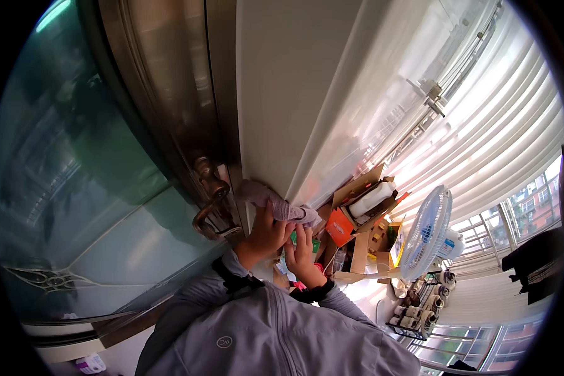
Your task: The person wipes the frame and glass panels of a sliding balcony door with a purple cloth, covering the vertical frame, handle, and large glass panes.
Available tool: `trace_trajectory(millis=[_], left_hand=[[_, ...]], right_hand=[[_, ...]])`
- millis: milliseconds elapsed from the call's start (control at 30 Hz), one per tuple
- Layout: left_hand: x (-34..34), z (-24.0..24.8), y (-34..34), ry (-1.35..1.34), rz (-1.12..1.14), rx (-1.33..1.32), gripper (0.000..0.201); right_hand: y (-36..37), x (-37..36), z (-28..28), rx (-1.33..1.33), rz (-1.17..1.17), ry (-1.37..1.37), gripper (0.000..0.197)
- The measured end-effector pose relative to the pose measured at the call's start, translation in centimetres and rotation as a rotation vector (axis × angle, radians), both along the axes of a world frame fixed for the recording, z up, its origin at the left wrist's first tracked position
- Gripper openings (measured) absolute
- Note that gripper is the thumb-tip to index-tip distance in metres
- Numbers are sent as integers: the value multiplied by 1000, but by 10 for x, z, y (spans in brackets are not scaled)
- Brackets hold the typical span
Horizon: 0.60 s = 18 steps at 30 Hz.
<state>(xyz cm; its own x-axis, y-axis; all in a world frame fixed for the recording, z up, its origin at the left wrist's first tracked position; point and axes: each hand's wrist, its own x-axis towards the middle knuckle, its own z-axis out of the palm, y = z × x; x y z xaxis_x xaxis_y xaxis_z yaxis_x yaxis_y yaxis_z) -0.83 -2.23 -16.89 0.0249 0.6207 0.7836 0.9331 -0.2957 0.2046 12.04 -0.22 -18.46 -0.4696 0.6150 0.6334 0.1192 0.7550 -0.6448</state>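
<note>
A greyish-purple cloth (pixel 282 205) lies bunched against the edge of the white wall panel (pixel 282 94), just right of the door frame. My left hand (pixel 261 237) is closed on the middle of it, fingers pressed into the fabric. My right hand (pixel 302 258) is beside it, with its fingertips gripping the cloth's lower right end. Left of my hands, a bronze door handle (pixel 213 197) sticks out from the brown door frame (pixel 222 81). Part of the cloth is hidden behind my fingers.
A door with a glass pane (pixel 88 163) fills the left. To the right are cardboard boxes (pixel 359 254) with packed items, an orange carton (pixel 339 227), a standing fan (pixel 427 232) and a rack of shoes (pixel 423 307). White curtains (pixel 507 113) hang by the windows.
</note>
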Motion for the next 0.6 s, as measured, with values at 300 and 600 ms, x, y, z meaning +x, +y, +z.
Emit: trace_trajectory(millis=[300,600], left_hand=[[15,91,16,-150,18,262,61],[12,140,18,-691,-168,435,68]], right_hand=[[9,-16,53,-5,-14,122,55],[19,-39,136,259,-70,146,74]])
